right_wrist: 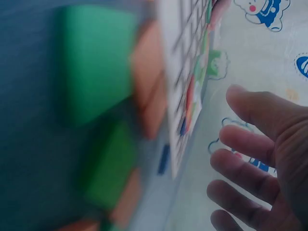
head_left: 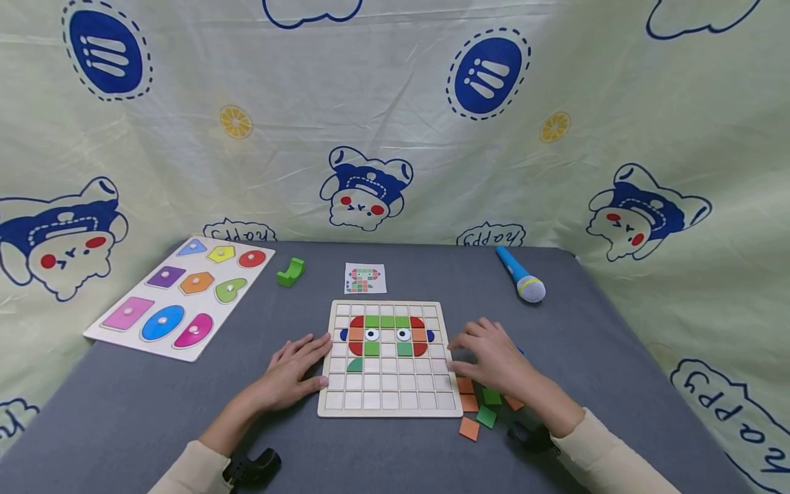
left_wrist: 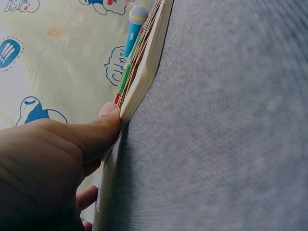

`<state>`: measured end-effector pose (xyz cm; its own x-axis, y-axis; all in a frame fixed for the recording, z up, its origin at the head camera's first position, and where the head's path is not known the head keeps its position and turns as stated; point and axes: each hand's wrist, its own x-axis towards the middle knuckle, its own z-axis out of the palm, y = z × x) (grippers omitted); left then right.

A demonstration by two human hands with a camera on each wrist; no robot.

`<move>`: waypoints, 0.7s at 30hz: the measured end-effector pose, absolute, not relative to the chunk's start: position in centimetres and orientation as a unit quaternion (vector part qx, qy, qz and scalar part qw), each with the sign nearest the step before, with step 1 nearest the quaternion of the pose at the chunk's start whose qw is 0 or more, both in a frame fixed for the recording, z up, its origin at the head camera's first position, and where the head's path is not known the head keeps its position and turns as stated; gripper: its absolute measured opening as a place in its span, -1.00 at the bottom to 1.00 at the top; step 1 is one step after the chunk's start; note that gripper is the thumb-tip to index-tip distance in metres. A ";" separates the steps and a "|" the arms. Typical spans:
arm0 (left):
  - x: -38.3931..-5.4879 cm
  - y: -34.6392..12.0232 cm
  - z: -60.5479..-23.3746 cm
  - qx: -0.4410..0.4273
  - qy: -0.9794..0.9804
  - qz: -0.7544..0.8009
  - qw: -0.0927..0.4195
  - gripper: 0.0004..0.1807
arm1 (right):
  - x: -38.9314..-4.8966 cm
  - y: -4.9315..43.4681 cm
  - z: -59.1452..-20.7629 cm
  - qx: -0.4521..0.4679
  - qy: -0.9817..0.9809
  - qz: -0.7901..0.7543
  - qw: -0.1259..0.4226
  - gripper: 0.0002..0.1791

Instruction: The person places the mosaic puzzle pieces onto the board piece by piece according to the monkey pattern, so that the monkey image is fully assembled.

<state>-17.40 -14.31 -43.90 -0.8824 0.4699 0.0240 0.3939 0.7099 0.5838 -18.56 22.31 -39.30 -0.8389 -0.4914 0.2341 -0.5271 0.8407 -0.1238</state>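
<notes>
A white gridded board lies on the table with red, green, orange and blue tiles set in it, two of them round eye tiles. At its left edge rests my left hand, fingers extended, the thumb against the rim in the left wrist view. Over the board's right edge hovers my right hand, its fingers spread with nothing between them in the right wrist view. Below that hand lie loose orange tiles and green tiles, partly hidden by it. One green quarter-round tile sits in the lower left of the grid.
A small pattern card lies behind the board. To the left are a shape puzzle board with knobbed pieces and a green curved block. A blue toy microphone lies at the back right. Patterned cloth hangs behind the table.
</notes>
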 end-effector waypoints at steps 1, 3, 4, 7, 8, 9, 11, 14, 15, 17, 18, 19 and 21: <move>-17.4 -14.3 -43.9 0.234 0.923 0.300 0.062 -0.29 | -18.4 22.8 -39.5 0.268 -0.954 0.092 0.093 -0.71; -17.4 -14.3 -43.9 0.234 0.923 0.299 0.061 -0.29 | -18.0 23.7 -39.8 0.271 -0.954 0.095 0.081 -0.72; -17.4 -14.3 -43.9 0.235 0.923 0.299 0.061 -0.29 | -17.9 24.1 -40.0 0.273 -0.954 0.096 0.074 -0.71; -17.3 -14.2 -43.8 0.233 0.923 0.299 0.063 -0.29 | -17.4 25.1 -40.4 0.277 -0.954 0.101 0.054 -0.72; -17.3 -14.2 -43.8 0.232 0.923 0.299 0.064 -0.29 | -17.3 25.4 -40.6 0.279 -0.954 0.103 0.048 -0.72; -17.3 -14.2 -43.8 0.231 0.923 0.300 0.065 -0.29 | -17.3 25.6 -40.7 0.281 -0.953 0.103 0.045 -0.73; -17.3 -14.2 -43.7 0.230 0.923 0.301 0.067 -0.29 | -17.1 26.1 -41.0 0.283 -0.953 0.103 0.040 -0.74; -17.2 -14.2 -43.6 0.230 0.923 0.302 0.066 -0.29 | -17.1 26.5 -41.2 0.290 -0.951 0.103 0.037 -0.75; -17.2 -14.2 -43.6 0.229 0.923 0.302 0.066 -0.29 | -17.1 26.6 -41.2 0.291 -0.950 0.103 0.035 -0.75; -17.2 -14.2 -43.6 0.229 0.923 0.301 0.066 -0.30 | -17.0 26.6 -41.2 0.293 -0.950 0.103 0.030 -0.76; -17.2 -14.2 -43.6 0.228 0.924 0.301 0.067 -0.30 | -17.0 26.6 -41.3 0.293 -0.950 0.103 0.027 -0.76; -17.2 -14.2 -43.6 0.227 0.924 0.301 0.067 -0.30 | -17.0 26.6 -41.2 0.293 -0.950 0.103 0.025 -0.76; -17.2 -14.2 -43.6 0.227 0.924 0.301 0.068 -0.30 | -17.0 26.5 -41.3 0.293 -0.950 0.102 0.022 -0.76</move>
<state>-17.23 -14.19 -43.63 -0.8879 0.4599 0.0105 0.3777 0.7158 0.5873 -17.05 26.53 -41.27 -0.8277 -0.5519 0.1016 -0.5609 0.8079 -0.1810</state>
